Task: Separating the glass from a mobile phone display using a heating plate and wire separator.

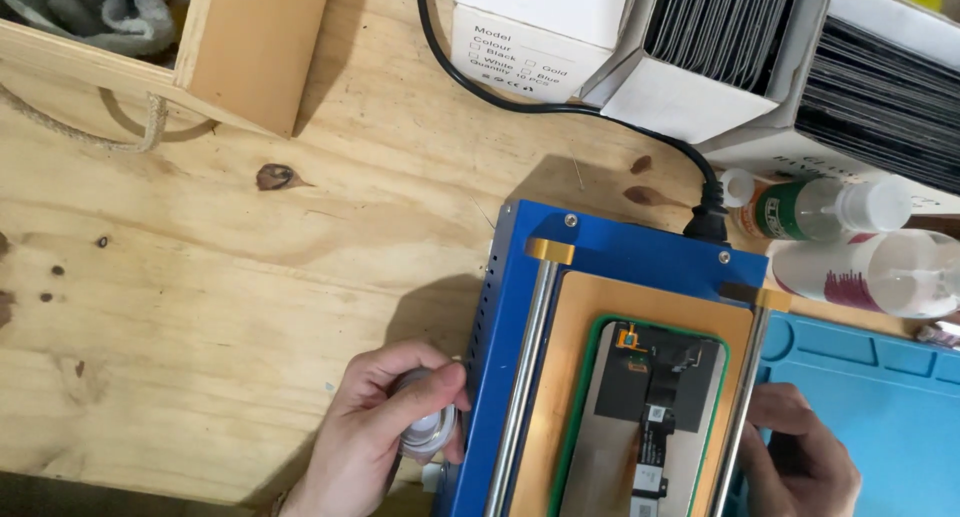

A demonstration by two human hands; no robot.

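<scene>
Your left hand is closed round a small silver knob at the blue heating machine's 9 o'clock side. Phone screen lies face-down in the green frame, at 3 o'clock from that hand, long axis 12–6. Right hand is nearer, fingers curled, resting on the rail at 3 o'clock, holding nothing I can see. Plywood bench; boxes, bottles at 12–1.
</scene>
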